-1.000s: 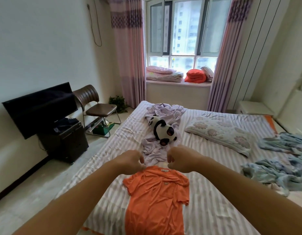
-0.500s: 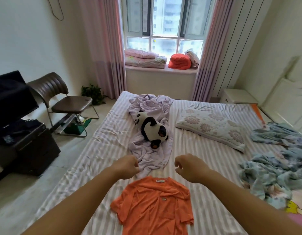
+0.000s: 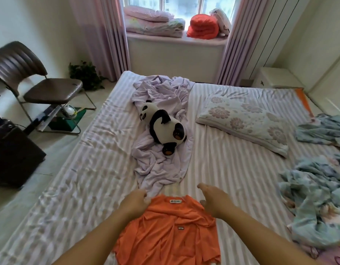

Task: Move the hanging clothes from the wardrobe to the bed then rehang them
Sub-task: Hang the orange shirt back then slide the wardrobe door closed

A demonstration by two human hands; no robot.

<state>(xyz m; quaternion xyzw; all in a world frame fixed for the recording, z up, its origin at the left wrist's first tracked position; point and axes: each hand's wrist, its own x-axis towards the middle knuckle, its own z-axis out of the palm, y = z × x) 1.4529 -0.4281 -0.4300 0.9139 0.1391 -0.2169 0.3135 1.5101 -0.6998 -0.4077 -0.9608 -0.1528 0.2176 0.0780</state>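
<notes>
— While listing hazards from the biggest item down: bed (image 3: 85, 169), striped sheet, bearing everything. Rumpling along its left side; likely catching a hem if dragging cloth across instead of lifting.

— Noting. Next entry?

— Blue floral bedding (image 3: 318, 197), heaping at the right edge, well apart from the work. Threatening little, barring a wide sweep of the arm.

— And the lilac sheet (image 3: 161, 169)?

— Trailing down the middle, near tip touching the collar end of the orange shirt (image 3: 169, 232). Probably coming up along with the shirt on lifting, being right under the fingers there.

— Pillow (image 3: 245, 121)?

— Lying to the right of the lilac sheet, clear of both hands. Posing no trouble.

— Orange shirt itself?

— Lying flat on the bed at the near side, collar and label pointing away, chest wrinkling. Showing a pale shape just past the collar; too faint for calling it a hanger. Rehanging by one shoulder only: probably sliding off crooked or stretching the neck.

— Panda toy (image 3: 163, 129)?

— Resting on the lilac sheet, well beyond the shirt. Rolling off, possibly, if tugging that sheet by mistake.

— Hands?

— Left hand (image 3: 135, 201): curling at the shirt's left shoulder, beside the lilac tip; not telling whether pinching cloth, or which cloth. Right hand (image 3: 213, 201): hovering over the right shoulder, fingers loose, grasping nothing. Lifting now: risking an uneven pull.
</notes>
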